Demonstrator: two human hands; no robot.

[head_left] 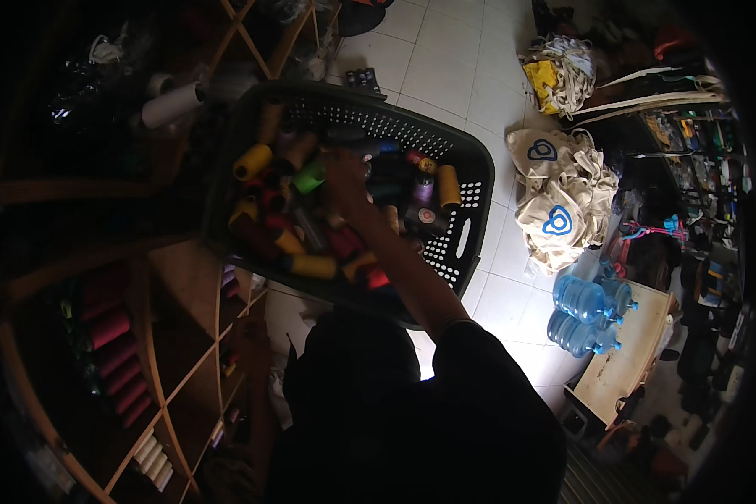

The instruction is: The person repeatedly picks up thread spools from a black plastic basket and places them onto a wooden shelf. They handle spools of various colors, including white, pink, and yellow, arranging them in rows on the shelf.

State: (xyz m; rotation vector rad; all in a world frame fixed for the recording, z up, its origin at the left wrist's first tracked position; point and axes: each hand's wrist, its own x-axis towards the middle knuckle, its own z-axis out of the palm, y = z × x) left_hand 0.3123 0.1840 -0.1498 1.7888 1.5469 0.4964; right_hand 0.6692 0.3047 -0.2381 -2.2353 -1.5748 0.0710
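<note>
Many spools: thread cones (311, 220) of yellow, red, green, purple and dark colours fill the black perforated laundry basket (470, 168), heaped against each other.
Right hand: the right hand (344, 172) reaches into the basket's middle, its forearm coming up from the basket's near rim; it lies on top of the heap, beside a green cone (310, 176) and among dark spools.
Grip: the fingers are lost in shadow among the cones, so whether they are spread or closed on a spool cannot be told.
Left hand: not seen.
Basket: it sits tilted on the edge of the wooden shelving (185, 277), partly over the white tiled floor (445, 59).
Left of the basket: shelf compartments, one holding a row of pink and red cones (109, 336), with a white tube (170, 104) up beside the basket's far corner.
Right of the basket: cloth tote bags (559, 206) with blue marks lie on the floor; below them stand blue water bottles (584, 311) next to a pale board (630, 353).
</note>
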